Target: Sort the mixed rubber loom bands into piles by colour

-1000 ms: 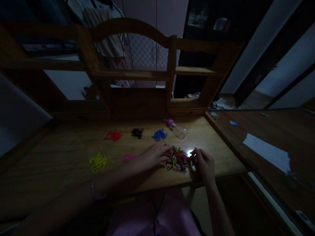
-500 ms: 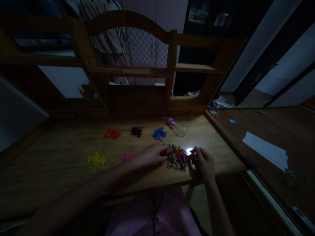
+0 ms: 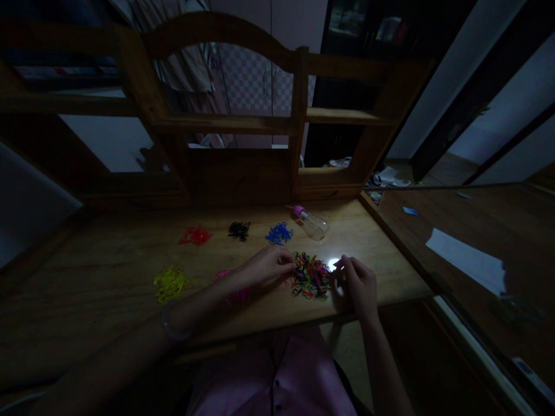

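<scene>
I see the left hand (image 3: 266, 267) palm-down, forearm slanting across the desk (image 3: 130, 254), fingers curled onto the left edge of the mixed band pile (image 3: 310, 276); it is too dim to tell its grip. The right hand (image 3: 358, 284) sits at the pile's right edge, fingertips (image 3: 340, 267) drawn into a narrow pinch, contents unclear. The pile lies near the desk's front edge.

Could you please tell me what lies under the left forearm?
A pink pile of bands shows on both sides of it on the desk; its middle is covered. The left hand touches the mixed pile.
</scene>
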A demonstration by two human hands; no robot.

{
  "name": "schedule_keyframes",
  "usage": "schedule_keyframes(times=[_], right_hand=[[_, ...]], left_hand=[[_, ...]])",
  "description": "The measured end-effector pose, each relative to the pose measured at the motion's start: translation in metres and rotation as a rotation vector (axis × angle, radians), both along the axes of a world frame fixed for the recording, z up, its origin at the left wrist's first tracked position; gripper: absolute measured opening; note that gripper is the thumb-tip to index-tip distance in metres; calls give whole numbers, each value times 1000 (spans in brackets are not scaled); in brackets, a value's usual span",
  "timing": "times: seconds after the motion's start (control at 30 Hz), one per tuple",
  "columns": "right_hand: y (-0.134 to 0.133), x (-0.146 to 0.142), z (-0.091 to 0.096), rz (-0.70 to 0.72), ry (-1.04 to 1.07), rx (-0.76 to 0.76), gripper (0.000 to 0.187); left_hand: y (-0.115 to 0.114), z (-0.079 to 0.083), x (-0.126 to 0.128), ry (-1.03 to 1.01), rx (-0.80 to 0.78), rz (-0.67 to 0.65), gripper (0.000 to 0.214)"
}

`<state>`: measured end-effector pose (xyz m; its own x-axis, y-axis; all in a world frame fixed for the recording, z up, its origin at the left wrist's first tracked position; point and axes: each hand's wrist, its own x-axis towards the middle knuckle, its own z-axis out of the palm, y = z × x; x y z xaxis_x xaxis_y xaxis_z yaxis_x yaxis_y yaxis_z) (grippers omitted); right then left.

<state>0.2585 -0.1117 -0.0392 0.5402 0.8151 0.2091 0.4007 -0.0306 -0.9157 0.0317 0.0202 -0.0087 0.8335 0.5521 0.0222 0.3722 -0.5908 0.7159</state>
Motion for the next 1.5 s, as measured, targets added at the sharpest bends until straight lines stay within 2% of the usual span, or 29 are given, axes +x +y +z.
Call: schedule_keyframes(times=[0.2, 0.33, 0.43, 0.6, 0.73, 0.9, 1.2, 1.27, 1.37, 1.5], right_hand=[[0, 1, -1, 11, -3, 15, 39], [0, 1, -2, 14, 16, 13, 40], [0, 1, -3, 14, 22, 19, 41], [0, 0, 0, 20, 14, 15, 39], [0, -1, 0, 13, 0, 27, 40], [0, 0, -1, 17, 30, 26, 41], [0, -1, 4, 26, 35, 24, 38], [0, -2, 4, 26, 42, 19, 37], [0, -2, 4, 26, 33, 21, 37], [-1, -1, 1, 22, 19, 15, 38]], left_hand=[[-2, 2, 2, 5, 61, 58, 25], [-5, 2, 4, 26, 88, 20, 33], [-7, 1, 6, 49, 82, 15, 28], [-9, 0, 7, 41, 198, 52, 21], [-6, 0, 7, 45, 199, 41, 18], [-1, 1, 8, -19, 115, 64, 21], [4, -1, 4, -85, -235, 107, 25], [5, 0, 0, -73, -257, 100, 26], [5, 6, -7, -35, -96, 92, 20], [-3, 17, -15, 54, 409, 32, 11]])
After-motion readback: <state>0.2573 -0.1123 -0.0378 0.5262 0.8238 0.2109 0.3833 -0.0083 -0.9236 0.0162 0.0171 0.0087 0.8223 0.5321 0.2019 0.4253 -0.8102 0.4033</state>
